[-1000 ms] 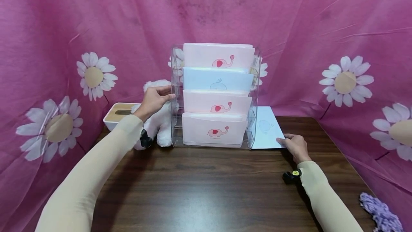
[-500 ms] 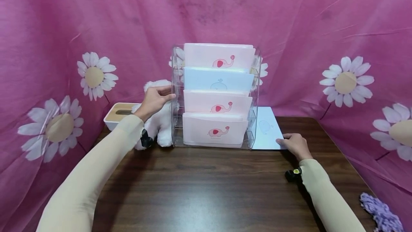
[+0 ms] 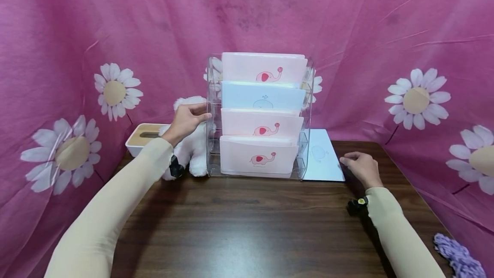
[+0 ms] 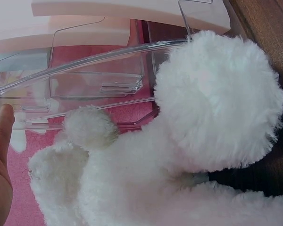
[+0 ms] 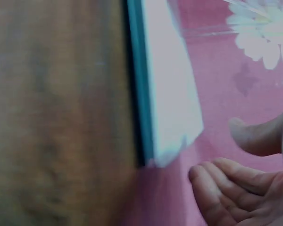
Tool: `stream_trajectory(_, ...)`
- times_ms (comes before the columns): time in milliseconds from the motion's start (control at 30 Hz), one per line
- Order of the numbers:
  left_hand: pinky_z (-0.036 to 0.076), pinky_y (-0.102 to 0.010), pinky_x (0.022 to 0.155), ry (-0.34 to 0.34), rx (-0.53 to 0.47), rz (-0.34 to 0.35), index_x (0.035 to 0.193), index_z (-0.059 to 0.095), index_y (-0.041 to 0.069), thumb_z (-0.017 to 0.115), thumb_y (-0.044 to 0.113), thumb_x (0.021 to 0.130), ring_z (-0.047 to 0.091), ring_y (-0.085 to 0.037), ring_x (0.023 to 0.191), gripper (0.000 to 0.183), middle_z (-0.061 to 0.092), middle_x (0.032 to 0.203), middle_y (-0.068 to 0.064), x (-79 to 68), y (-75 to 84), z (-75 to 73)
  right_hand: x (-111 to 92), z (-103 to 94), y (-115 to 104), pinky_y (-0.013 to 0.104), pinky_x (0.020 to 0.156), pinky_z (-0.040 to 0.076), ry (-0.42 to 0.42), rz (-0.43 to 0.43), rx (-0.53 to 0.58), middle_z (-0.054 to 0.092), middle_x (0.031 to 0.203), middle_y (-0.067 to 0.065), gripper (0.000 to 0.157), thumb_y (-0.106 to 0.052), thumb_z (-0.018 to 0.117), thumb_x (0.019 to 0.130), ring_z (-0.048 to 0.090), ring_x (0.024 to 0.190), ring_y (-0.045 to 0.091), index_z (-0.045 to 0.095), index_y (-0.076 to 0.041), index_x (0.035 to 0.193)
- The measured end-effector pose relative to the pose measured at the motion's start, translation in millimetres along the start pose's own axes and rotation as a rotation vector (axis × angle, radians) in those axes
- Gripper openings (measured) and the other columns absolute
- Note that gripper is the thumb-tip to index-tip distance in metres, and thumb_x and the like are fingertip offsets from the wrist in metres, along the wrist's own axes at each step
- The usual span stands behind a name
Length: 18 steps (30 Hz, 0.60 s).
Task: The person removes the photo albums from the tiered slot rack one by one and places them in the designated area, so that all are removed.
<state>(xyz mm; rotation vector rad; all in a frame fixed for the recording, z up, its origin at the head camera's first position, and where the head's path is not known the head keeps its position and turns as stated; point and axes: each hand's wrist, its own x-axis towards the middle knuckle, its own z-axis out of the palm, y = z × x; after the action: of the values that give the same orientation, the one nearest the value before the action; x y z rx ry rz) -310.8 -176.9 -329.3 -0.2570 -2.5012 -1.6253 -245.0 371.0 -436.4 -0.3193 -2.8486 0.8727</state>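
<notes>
1 left hand (image 3: pixel 187 120) pinches the clear rack (image 3: pixel 214 146); the right (image 3: pixel 363 169) hangs loose beside the blue folder (image 3: pixel 324 160).

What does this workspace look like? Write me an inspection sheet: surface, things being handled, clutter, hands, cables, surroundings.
Surface: brown wood-grain table.
Things handled: clear rack with pink booklets in three tiers and a blue booklet in the second from top; another, the flat booklet, lies right of the rack.
Clutter: white plush toy and wooden-lidded box on the left; purple knitted item at lower right.
Hands: left hand pinches the rack's left edge; right hand is beside the flat booklet, holding nothing.
Cables: nothing seen.
Surroundings: pink curtain with white daisies.
</notes>
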Motion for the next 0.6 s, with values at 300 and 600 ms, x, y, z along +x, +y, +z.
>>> stream_trajectory(300,0.052,-0.039,0.106,0.003,-0.004,0.002,0.138,0.061,0.003,0.074,0.014,0.093,0.063,-0.029,0.128,0.048,0.063,0.139,-0.017,0.1,-0.5,0.6,16,-36.4,-26,0.041,0.103,0.044,0.117,0.016,0.184,0.067,0.135,0.016,0.068,-0.058,0.064,0.093,0.059,0.125,0.024,0.06,-0.01,0.141)
stream_trajectory(600,0.051,-0.042,0.107,-0.003,0.005,-0.008,0.139,0.061,0.004,0.073,0.015,0.093,0.062,-0.03,0.129,0.049,0.062,0.14,-0.017,-1.6,0.4,-0.8,29,-66.0,-62,0.001,0.077,0.047,0.279,-0.064,0.617,0.069,0.098,-0.027,0.048,-0.022,0.077,0.091,0.063,0.085,-0.018,0.064,-0.007,0.135)
